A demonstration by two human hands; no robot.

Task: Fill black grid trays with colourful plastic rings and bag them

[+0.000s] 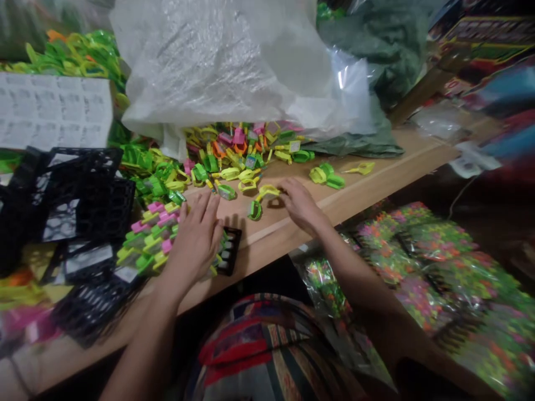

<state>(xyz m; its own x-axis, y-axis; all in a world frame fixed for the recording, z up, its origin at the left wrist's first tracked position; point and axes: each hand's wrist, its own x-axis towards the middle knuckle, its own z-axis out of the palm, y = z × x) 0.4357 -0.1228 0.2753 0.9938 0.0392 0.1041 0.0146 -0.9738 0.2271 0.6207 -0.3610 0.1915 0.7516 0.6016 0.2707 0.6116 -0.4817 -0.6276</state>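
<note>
Currently: left hand (194,245), grip spread flat on light, stiff stacked plastic pieces (146,239); right hand (298,205), grip wide beside yellow piece (267,192), best taken by its loop.

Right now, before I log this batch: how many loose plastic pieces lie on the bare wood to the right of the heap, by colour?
Yellow plastic pieces: 2
Green plastic piece: 1
Green-and-lime clump: 1 (counted as one; its parts are hard to separate)
Total: 4
</note>
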